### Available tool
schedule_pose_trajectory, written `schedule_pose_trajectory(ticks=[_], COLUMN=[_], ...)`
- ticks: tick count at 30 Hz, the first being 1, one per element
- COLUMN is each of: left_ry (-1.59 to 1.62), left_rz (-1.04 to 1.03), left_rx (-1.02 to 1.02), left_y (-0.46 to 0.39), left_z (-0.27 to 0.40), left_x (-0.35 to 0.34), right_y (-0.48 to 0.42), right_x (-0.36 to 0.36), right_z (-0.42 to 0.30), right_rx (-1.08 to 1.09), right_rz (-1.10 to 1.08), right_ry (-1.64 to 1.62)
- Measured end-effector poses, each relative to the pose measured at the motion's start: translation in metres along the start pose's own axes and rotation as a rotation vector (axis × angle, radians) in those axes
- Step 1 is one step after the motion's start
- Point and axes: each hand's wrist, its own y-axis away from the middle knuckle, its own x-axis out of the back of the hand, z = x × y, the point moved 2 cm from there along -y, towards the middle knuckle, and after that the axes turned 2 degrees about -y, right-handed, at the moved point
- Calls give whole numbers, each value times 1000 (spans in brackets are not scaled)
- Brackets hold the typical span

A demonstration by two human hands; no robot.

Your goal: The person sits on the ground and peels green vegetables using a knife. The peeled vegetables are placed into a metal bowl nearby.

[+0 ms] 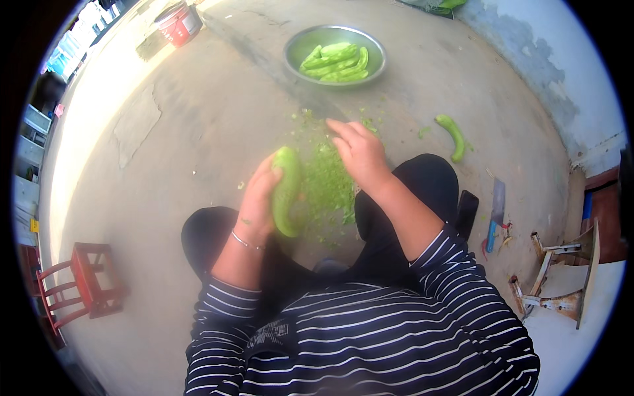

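Observation:
My left hand [256,198] is wrapped around a thick, slightly curved green gourd [286,193], held upright over the floor between my knees. My right hand [364,152] hovers to the right of the gourd, apart from it. Its back faces the camera and its fingers reach forward; the palm side is hidden, so I cannot tell whether it holds anything. Below both hands lies a heap of green peelings [327,183] on the concrete. Farther ahead, a metal basin [292,69] contains several pale green gourds [337,62].
To the right lie a curved green gourd [453,136], a blue-handled knife [495,213] and a dark phone-like object [466,213]. A wooden stool [554,277] lies tipped near the wall. At left stands a red wooden chair [89,279]; a red bucket [177,27] is far ahead.

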Motion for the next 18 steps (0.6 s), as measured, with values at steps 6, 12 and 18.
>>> schedule_pose_trajectory(ticks=[6, 12, 18], left_ry=[165, 208, 140], left_rz=[66, 46, 45], left_rx=[34, 71, 44], left_y=[-2, -5, -1], left_z=[-6, -11, 0], left_x=[6, 15, 7], right_y=[10, 7, 7], right_x=[-5, -12, -15], right_z=[-32, -32, -13], right_rx=[293, 283, 108], right_rz=[-52, -59, -50], right_ry=[-38, -33, 52])
